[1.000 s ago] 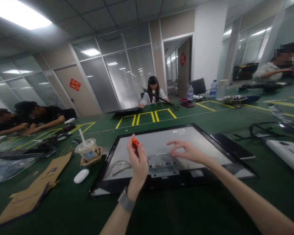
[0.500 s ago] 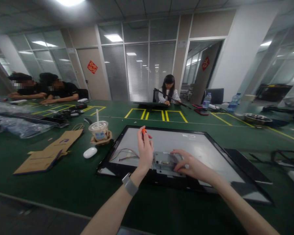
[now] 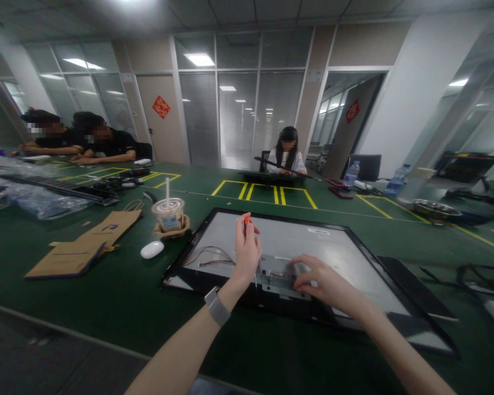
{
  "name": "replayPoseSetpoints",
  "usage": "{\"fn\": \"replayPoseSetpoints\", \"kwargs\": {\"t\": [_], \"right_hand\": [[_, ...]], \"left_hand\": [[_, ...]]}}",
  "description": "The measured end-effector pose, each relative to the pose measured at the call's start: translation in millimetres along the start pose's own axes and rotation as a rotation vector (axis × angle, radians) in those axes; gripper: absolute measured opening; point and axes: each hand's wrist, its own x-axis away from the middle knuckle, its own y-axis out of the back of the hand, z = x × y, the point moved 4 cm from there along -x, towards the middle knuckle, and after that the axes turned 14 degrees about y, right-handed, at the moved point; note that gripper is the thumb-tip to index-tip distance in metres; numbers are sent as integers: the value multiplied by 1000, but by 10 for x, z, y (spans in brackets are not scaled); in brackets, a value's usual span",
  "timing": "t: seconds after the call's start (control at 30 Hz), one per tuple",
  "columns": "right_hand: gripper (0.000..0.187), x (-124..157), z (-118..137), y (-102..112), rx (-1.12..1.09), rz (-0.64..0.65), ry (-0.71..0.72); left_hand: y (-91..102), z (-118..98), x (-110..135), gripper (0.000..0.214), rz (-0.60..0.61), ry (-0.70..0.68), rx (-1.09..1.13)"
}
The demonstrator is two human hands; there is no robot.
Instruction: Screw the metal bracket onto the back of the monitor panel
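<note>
My left hand [image 3: 247, 249] is closed around a screwdriver with an orange-and-black handle [image 3: 247, 220]. Its thin shaft shows below the hand, pointing down at the near-left part of a grey metal bracket [image 3: 267, 281]. Whether the tip touches a screw I cannot tell. Bent over the bracket's right end are the fingers of my right hand [image 3: 319, 278], gripping it. The bracket lies on the back of a large flat display panel [image 3: 337, 249] with a black frame. Thin wires [image 3: 214, 262] run across the panel left of the bracket.
Left of the panel are a drink cup [image 3: 169, 218] in a cardboard holder, a white mouse [image 3: 152, 250] and a brown paper bag [image 3: 82, 247]. A black flat piece [image 3: 415, 288] and cables [image 3: 481, 274] lie to the right. A person [image 3: 288, 156] sits opposite; others sit far left.
The view has shifted slightly, so the scene sits a little further right. Both hands keep nearly the same pose, the screwdriver still in the left and the right still at the bracket.
</note>
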Motion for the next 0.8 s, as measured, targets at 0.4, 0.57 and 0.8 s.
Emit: {"fn": "replayPoseSetpoints", "kwargs": {"t": [0.4,0.57,0.8], "right_hand": [[17,92,-8,74,21,-25,-44],[18,54,71,36,184,-7,20],[21,23,176,20,311,-44,67]], "left_hand": [[28,46,-33,25,19,57,13],[45,64,-51,27,33,46,26],[46,73,-64,25,41,54,37]]}}
